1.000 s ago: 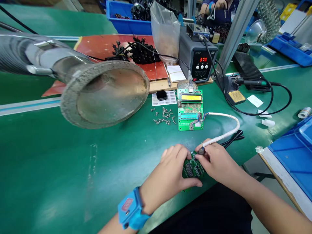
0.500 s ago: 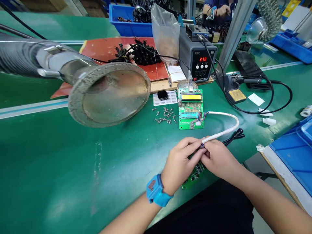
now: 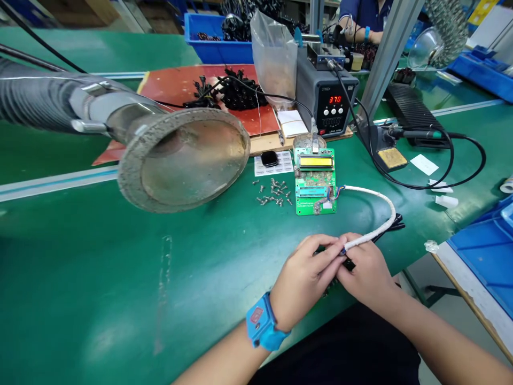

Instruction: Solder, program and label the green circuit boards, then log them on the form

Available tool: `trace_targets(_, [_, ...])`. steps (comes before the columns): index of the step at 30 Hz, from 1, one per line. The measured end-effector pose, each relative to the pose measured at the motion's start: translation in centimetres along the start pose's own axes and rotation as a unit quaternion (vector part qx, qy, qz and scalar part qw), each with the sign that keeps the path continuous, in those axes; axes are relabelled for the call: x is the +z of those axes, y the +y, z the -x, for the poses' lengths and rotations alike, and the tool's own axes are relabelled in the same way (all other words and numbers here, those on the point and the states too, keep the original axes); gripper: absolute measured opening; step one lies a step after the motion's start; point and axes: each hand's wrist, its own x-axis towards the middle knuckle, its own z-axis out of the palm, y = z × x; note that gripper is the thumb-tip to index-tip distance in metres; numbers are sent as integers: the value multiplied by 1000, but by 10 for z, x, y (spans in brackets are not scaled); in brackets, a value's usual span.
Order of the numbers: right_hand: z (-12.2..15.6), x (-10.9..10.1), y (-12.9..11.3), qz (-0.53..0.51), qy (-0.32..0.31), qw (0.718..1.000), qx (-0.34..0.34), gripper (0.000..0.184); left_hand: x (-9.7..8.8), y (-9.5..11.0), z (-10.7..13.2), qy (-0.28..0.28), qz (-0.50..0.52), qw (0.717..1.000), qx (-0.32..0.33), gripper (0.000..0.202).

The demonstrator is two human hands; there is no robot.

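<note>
Over the front of the bench, my left hand [image 3: 306, 278] and my right hand [image 3: 366, 270] meet with fingertips pinched together. Between them is the lower end of a white-sleeved cable [image 3: 374, 231], where short coloured wires show. A green circuit board was visible under my hands; now only a sliver of it [image 3: 331, 289] shows between them, the rest covered. My right fingers close near its upper end, by black leads [image 3: 395, 223]. From my hands the cable arches up to a green programmer board [image 3: 316, 208] with a lit yellow display and a blue socket.
Loose screws [image 3: 274, 192] lie left of the programmer board. Behind it stands a soldering station [image 3: 334, 107] reading 370, with its iron [image 3: 425, 133] resting right. A fume hood [image 3: 192, 160] overhangs the left side. Blue trays [image 3: 487, 256] sit at right. A co-worker [image 3: 363, 24] is across the bench.
My hands have drawn slightly down and right in the picture, and the board beneath them has tipped so that less of it shows. The view has shifted a little. The co-worker's hand has moved.
</note>
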Motion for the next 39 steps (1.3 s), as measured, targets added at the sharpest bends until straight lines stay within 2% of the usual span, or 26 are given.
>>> trace_targets(6, [-1, -3, 2, -35, -13, 999, -15, 19, 0, 1, -1, -5, -11, 1000, 11, 24])
trace_targets(12, [4, 4, 5, -39, 16, 999, -6, 19, 1, 2, -1, -20, -24, 999, 8, 25])
trace_targets(19, [2, -3, 6, -52, -23, 998, -7, 18, 0, 3, -1, -25, -31, 999, 13, 27])
trace_targets(27, [7, 9, 13, -47, 65, 995, -57, 12, 3, 3, 0, -23, -54, 998, 32, 30])
trace_targets(34, [7, 3, 17, -68, 37, 995, -69, 15, 4, 4, 0, -18, -64, 997, 34, 29])
trace_targets(39, [7, 4, 17, -66, 48, 995, -64, 14, 5, 4, 1, -21, -55, 998, 26, 30])
